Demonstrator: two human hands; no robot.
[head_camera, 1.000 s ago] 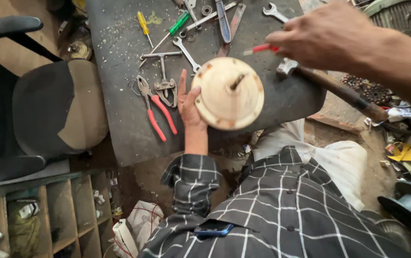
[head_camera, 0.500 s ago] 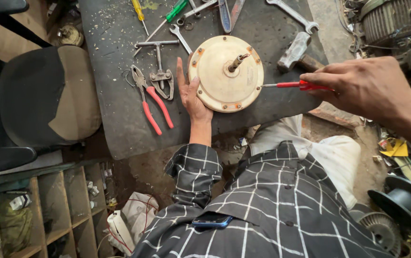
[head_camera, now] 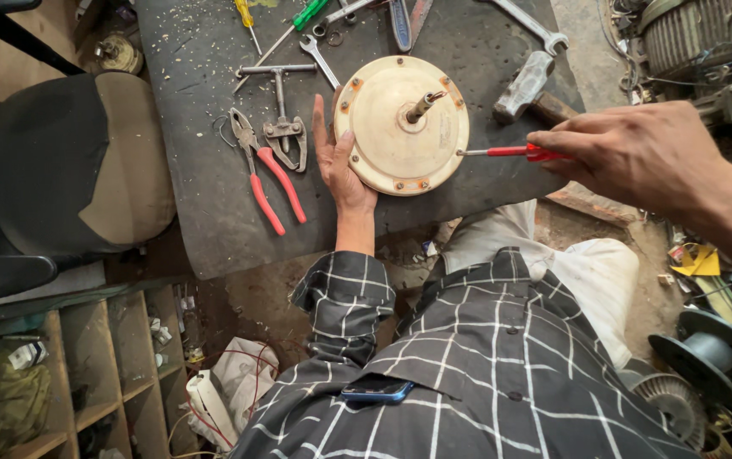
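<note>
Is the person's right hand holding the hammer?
No: the right hand grips a red-handled screwdriver against the round cream motor housing, while the hammer lies untouched on the mat.

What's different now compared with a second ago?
The right hand has come down from above the bench with the red-handled screwdriver and now sets its tip against the right edge of the round cream motor housing. The housing, lifted and tilted a second ago, now lies flat on the dark mat. The left hand still steadies its left edge. The red pliers have not moved.
</note>
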